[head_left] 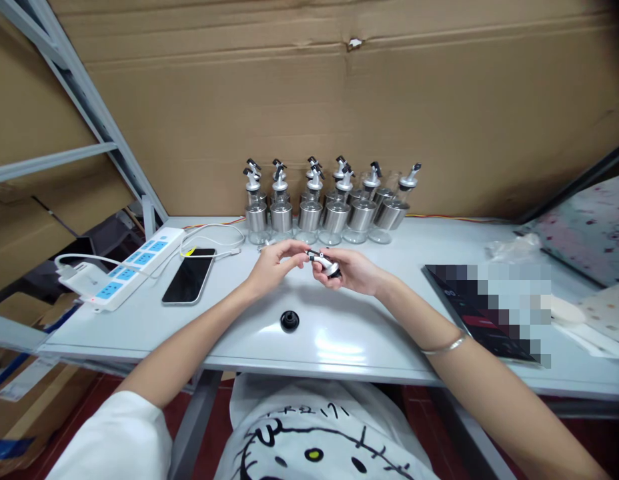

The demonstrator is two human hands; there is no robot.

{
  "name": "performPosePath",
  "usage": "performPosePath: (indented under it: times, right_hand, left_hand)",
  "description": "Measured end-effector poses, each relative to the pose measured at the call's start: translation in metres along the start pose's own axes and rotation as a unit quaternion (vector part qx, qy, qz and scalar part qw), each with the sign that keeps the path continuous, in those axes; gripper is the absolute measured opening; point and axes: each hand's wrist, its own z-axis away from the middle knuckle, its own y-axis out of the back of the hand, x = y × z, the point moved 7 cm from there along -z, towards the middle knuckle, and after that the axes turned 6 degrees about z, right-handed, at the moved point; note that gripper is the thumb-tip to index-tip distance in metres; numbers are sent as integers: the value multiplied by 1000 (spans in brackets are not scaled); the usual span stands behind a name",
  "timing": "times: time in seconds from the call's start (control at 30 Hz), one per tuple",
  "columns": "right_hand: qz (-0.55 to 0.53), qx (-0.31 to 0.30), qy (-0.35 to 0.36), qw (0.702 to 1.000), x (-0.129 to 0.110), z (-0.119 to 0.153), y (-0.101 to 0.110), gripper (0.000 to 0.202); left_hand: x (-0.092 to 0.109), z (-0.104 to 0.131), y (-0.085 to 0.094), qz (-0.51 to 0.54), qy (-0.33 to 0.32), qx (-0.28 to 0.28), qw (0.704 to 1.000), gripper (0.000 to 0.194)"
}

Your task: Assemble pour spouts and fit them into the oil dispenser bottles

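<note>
My right hand (352, 268) is closed around a silver and black pour spout (329, 267), its black base pointing down and to the right. My left hand (278, 265) meets the spout's black lever end with thumb and fingertips pinched together; whether it grips the lever or a small separate part cannot be made out. On the table below the hands lies a round black stopper (289, 321). Behind them stand several glass bottles with steel sleeves (310, 217), most topped with similar spouts.
A white power strip (134, 270) with cables and a phone (189, 277) lie at left. To the right are a dark tablet (474, 310), partly pixelated, and a crumpled plastic bag (513, 248). A cardboard wall (339, 113) closes off the back of the white table (369, 337).
</note>
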Motion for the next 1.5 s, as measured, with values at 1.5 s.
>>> performPosePath:
  times: [1.5]
  right_hand:
    - [122, 6, 68, 990, -5, -1, -20, 22]
  left_hand:
    - [11, 2, 1, -79, -66, -8, 995, 14]
